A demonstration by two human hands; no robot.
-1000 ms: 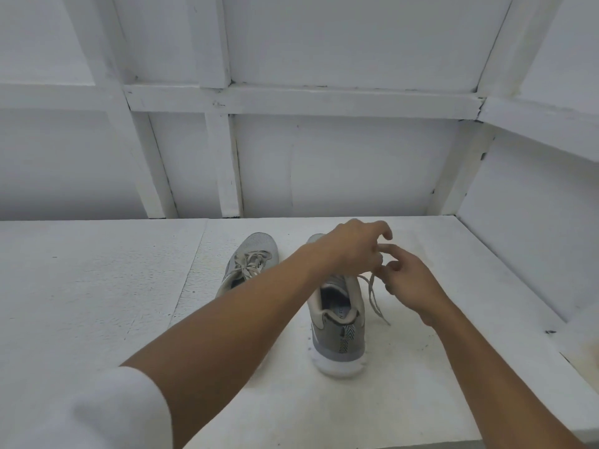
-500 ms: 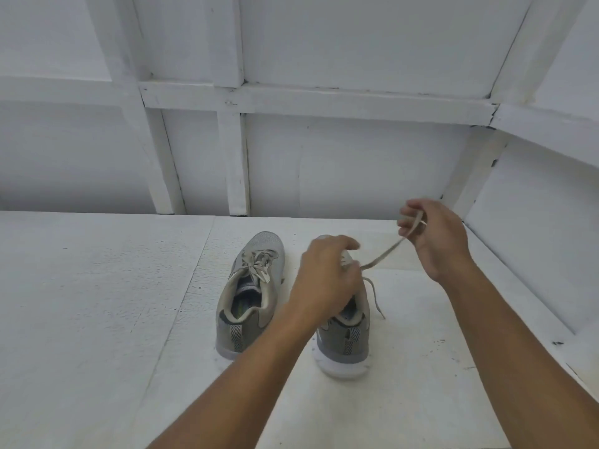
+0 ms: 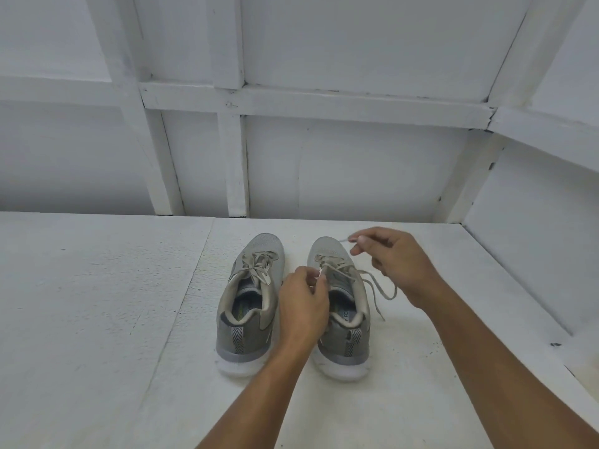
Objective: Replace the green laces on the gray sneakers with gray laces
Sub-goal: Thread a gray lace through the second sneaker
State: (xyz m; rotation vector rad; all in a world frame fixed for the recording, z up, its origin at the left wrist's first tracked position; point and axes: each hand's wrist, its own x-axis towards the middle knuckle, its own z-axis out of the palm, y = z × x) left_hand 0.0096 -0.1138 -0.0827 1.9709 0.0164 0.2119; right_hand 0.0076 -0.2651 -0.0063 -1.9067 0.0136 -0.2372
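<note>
Left hand (image 3: 303, 303) is held over the right sneaker (image 3: 353, 351), at the inner side of its tongue. Fingers are curled, and a stretch of the lace (image 3: 335, 262) is pinched between thumb and forefinger near the upper eyelets.

Right hand (image 3: 398, 264) is raised just above and to the right of that sneaker's toe. The lace tip is pinched between thumb and forefinger, with the remaining fingers loosely curled.

Lace is undone. It is threaded through the lower eyelets, and a slack loop is draped off the sneaker's right side onto the worktop (image 3: 97, 319), under the right wrist. Lace colour is read as pale beige-grey; green versus grey cannot be settled from this view.

Left sneaker (image 3: 241, 335) is parked just beside the right one, with a gap seen between the toes. Its own lace (image 3: 259, 267) is tied in a bow over the tongue, in the same pale tone.

Both sneakers are stood upright on white soles, heels toward the camera and toes pointed at the wall (image 3: 356, 163), near the middle of the white worktop. White panels with battens are seen behind and to the right.
</note>
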